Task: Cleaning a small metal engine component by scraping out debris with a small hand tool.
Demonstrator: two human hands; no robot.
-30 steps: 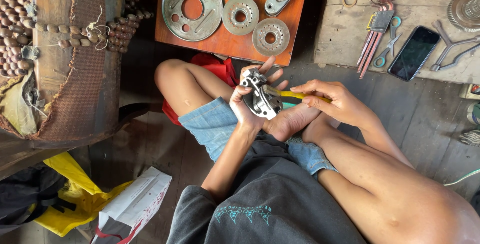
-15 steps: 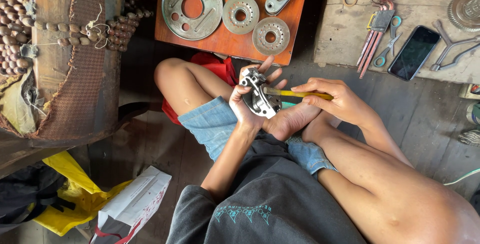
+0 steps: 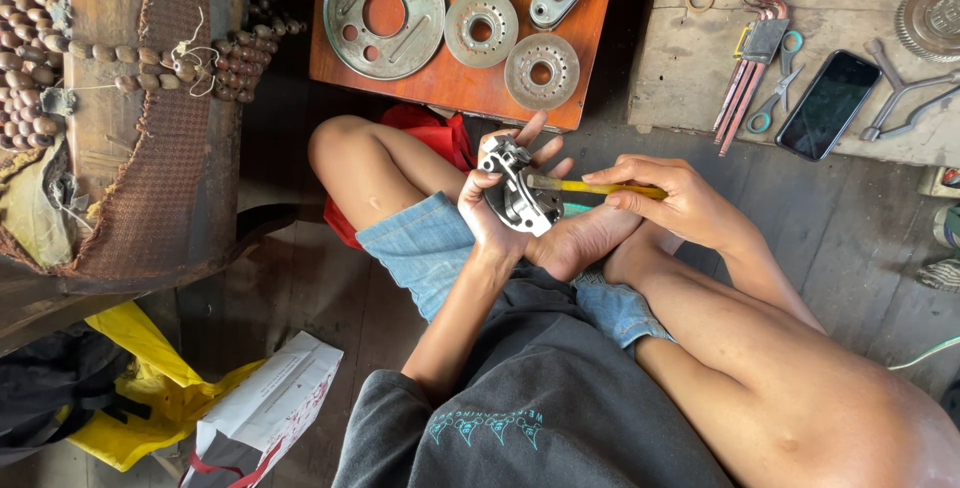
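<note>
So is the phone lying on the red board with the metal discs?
No, the phone lies on the grey slab, beside the red board.

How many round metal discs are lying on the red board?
3: a large disc at the left, a smaller disc in the middle, another disc near the red board front edge.

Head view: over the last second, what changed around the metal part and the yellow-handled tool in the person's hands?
Almost nothing. The right hand slid slightly right along the yellow-handled tool, whose tip stays against the silver metal machine part. The left hand grips that part as before. Nothing was picked up or released; the round metal discs on the red-brown board and the black phone did not move.
</note>
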